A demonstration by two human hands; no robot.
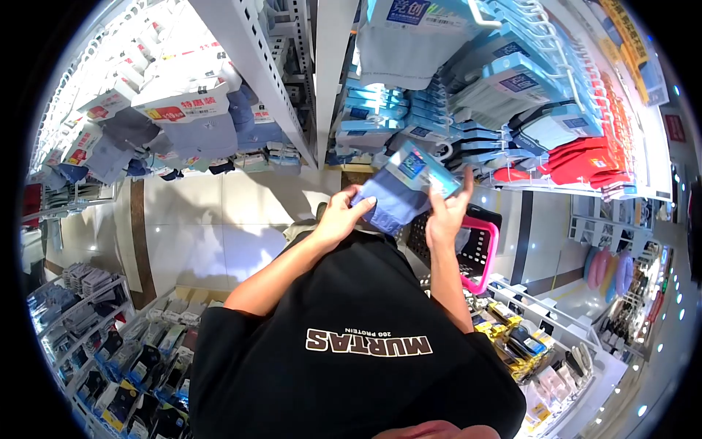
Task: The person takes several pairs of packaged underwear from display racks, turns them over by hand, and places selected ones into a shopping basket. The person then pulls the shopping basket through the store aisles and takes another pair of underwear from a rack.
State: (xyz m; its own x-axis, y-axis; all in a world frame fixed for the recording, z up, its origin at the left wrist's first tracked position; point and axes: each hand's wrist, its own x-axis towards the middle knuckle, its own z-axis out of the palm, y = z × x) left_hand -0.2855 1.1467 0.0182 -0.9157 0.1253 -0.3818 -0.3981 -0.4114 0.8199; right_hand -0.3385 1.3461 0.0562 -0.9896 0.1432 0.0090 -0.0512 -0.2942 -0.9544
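A folded blue garment point(393, 203) on a light-blue header card is held out in front of my black shirt, tilted, with a white hook at the card's upper end. My left hand point(341, 215) pinches the garment's left edge, thumb on top. At the card's right end, my right hand point(447, 214) holds the edge between thumb and fingers, its index finger stretched out. Beside my right forearm is a black shopping basket point(420, 238) with a pink handle point(491, 260); something pale inside is mostly hidden.
Similar blue-carded packs point(504, 77) hang on hooks ahead to the right, with red packs point(585, 162) beyond. Grey garments point(194, 132) hang at left past a white shelf post point(256, 69). Low bins of sock-like packs point(150, 358) stand behind me on both sides.
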